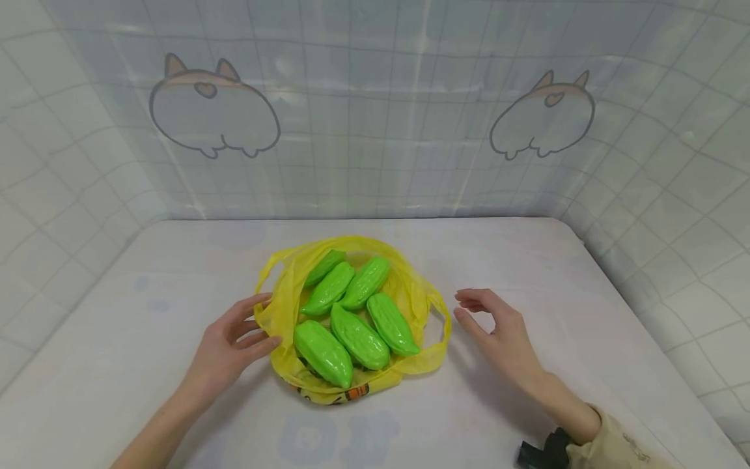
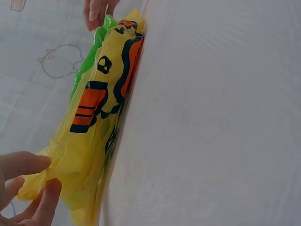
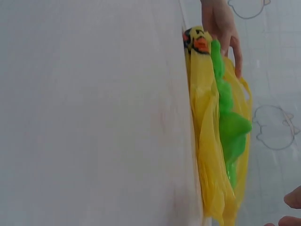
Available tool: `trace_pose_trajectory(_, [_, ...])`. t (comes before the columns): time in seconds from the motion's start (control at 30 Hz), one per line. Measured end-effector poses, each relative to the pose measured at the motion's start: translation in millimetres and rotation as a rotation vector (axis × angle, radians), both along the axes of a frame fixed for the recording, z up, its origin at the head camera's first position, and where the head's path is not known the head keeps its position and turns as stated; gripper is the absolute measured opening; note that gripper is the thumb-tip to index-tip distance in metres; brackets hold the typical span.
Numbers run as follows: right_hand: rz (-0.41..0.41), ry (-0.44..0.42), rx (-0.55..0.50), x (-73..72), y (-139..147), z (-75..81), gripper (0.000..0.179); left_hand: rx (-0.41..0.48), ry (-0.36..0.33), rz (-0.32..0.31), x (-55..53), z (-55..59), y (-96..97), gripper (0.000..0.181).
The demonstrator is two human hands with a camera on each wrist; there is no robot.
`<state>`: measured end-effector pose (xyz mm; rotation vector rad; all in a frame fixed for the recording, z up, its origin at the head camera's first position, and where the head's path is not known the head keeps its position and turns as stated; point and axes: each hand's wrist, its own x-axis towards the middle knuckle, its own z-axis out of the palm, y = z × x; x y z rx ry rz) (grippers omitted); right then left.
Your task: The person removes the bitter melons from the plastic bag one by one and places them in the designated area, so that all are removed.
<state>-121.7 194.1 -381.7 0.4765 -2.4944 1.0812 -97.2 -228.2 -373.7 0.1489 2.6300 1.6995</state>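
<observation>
A thin yellow plastic bag lies spread on the table with its mouth facing up. Inside it are several glossy bright green gourd-like vegetables, bumpy and pointed at the ends. At the bag's left handle, my left hand has its fingers loosely spread, with thumb and fingertips touching the film. In the left wrist view a gap shows between thumb and forefinger, with yellow film there. Just right of the bag, apart from its right handle loop, my right hand hovers with relaxed, slightly bent fingers and holds nothing.
A white table with faint blue prints carries the bag. Behind it rises a pale grid-patterned curtain with cartoon animal outlines, and similar sheets flank both sides. Black and orange printing marks the bag's near side. A black strap sits by the right sleeve.
</observation>
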Motion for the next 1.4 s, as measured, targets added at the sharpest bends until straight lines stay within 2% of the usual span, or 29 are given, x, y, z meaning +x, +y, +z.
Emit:
trace_pose_trajectory(0.2, [0.091, -0.016, -0.032, 0.9, -19.4, -2.0, 0.028, 0.013, 0.019, 0.004, -0.8, -2.8, -0.2, 0.068])
trace_pose_trajectory(0.4, [0.191, -0.051, -0.045, 3.6, -35.2, -2.2, 0.033, 0.014, -0.003, 0.022, -0.5, -4.5, -0.4, 0.069])
trace_pose_trajectory(0.7, [0.261, -0.081, -0.006, 6.9, -43.5, -9.4, 0.044, 0.011, -0.020, 0.038, -0.2, -5.9, -0.8, 0.067])
trace_pose_trajectory(0.93, [0.327, -0.058, 0.016, 7.2, -44.8, -16.6, 0.053, 0.052, -0.022, 0.041, -1.0, -7.6, -2.1, 0.065])
trace_pose_trajectory(1.1, [0.351, -0.057, 0.031, 6.0, -45.5, -20.5, 0.056, 0.044, -0.023, 0.052, -0.8, -7.9, -2.9, 0.064])
trace_pose_trajectory(1.4, [0.343, -0.070, 0.037, 6.3, -46.8, -20.2, 0.054, 0.026, -0.028, 0.065, 0.0, -7.8, -2.6, 0.064])
